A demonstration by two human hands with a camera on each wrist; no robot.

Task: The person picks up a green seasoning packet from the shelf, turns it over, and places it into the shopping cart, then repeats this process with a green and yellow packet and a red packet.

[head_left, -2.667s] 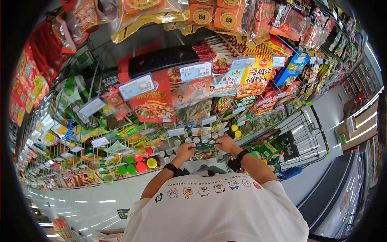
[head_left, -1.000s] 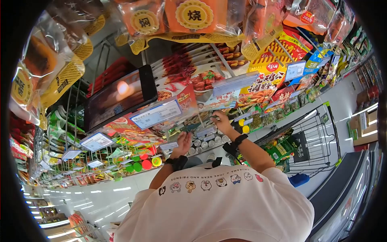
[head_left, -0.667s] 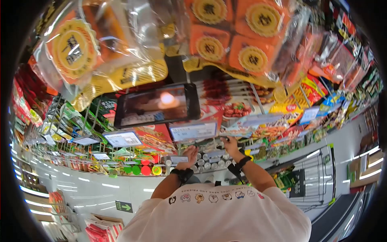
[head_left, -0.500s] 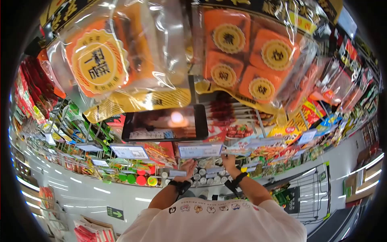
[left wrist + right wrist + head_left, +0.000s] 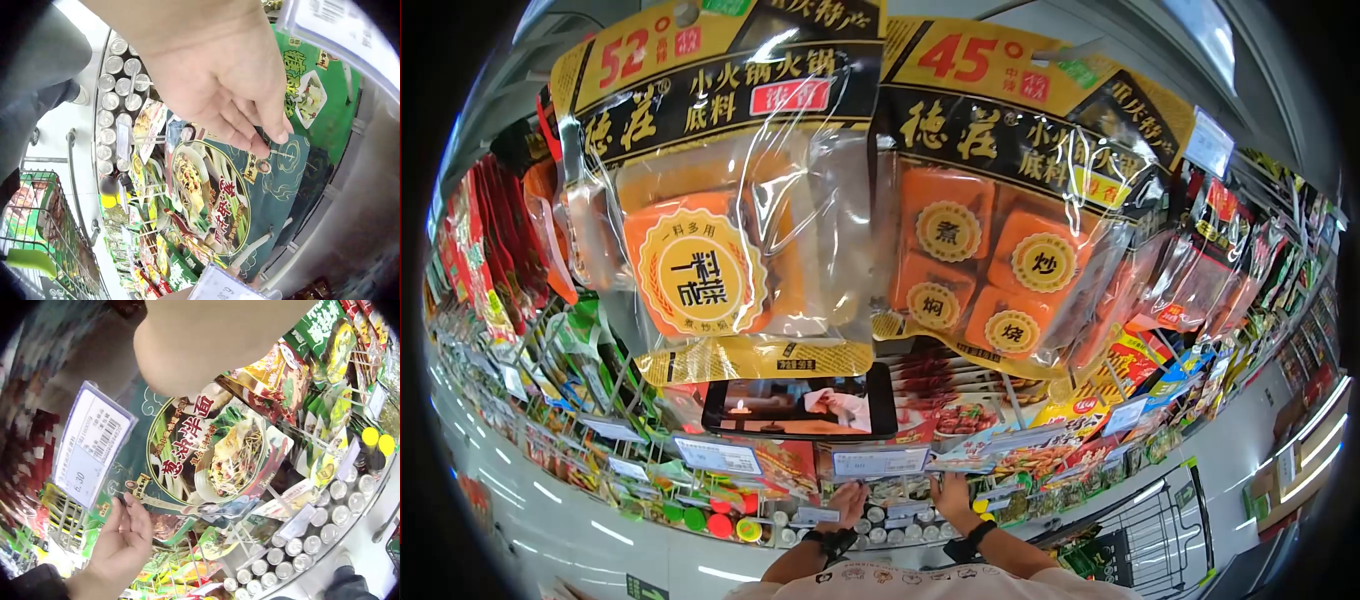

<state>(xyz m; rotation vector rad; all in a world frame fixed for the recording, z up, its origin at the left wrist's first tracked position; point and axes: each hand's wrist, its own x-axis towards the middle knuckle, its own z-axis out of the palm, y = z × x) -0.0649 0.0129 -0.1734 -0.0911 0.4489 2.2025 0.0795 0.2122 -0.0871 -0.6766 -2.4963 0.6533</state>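
A dark green scallion-oil noodle seasoning packet (image 5: 215,187) with a noodle-bowl picture hangs on the rack; the right wrist view shows the same packet (image 5: 194,456). My left hand (image 5: 219,81) pinches its edge between thumb and forefinger. From the other side, the left hand (image 5: 122,540) appears with its fingertips at the packet's edge, below a price tag (image 5: 94,447). My right hand (image 5: 200,344) overlaps the packet's opposite end, its fingers hidden there. Low in the head view, the left hand (image 5: 845,503) and right hand (image 5: 952,498) stand apart at the lower rack.
Large hotpot-base packs (image 5: 730,220) hang in front of the head camera. Below them sits a black-framed screen (image 5: 800,402). Silver-lidded jars (image 5: 340,515) line the lower shelf's curved edge. A wire shopping cart (image 5: 1135,545) stands at the right.
The head view has tilted up, so the hotpot-base packs fill its upper part and both hands sit lower. The hands, earlier close together, stand apart near the rack.
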